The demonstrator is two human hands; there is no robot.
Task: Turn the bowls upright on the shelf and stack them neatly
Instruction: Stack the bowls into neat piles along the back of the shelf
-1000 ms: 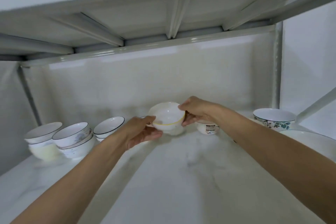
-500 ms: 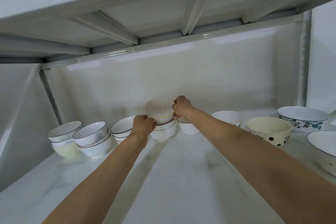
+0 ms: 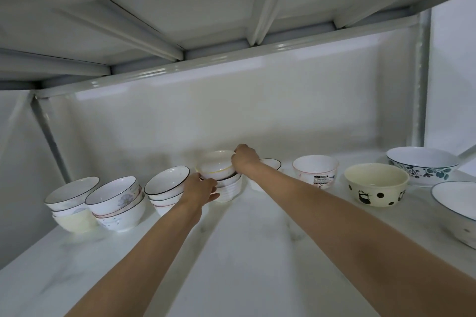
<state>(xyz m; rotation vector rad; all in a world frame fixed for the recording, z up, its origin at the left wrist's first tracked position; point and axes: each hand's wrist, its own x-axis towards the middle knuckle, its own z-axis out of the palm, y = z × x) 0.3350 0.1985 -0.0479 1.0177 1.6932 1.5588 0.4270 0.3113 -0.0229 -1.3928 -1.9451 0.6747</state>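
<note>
A white bowl with a yellow rim line [image 3: 216, 166] sits tilted on top of a ribbed white bowl stack [image 3: 229, 189] at the back middle of the shelf [image 3: 244, 252]. My left hand [image 3: 199, 188] grips its lower left side and my right hand [image 3: 244, 157] grips its upper right rim. Three stacks of upright bowls stand to the left: a black-rimmed stack [image 3: 164, 188], a floral stack [image 3: 118, 203] and a stack on a cream bowl [image 3: 70, 203]. A black-rimmed bowl [image 3: 270, 163] shows behind my right wrist.
To the right stand a white printed bowl [image 3: 315, 171], a cream bowl with black dots [image 3: 376, 184], a blue-leaf bowl [image 3: 422, 165] and a large blue-rimmed bowl [image 3: 456, 206] at the edge. The upper shelf's underside [image 3: 231, 8] hangs low overhead. Grey posts [image 3: 49, 136] frame the sides.
Both hands carried the yellow-rimmed bowl farther back and set it down onto the ribbed stack. The view has shifted, showing more bowls on the right.
</note>
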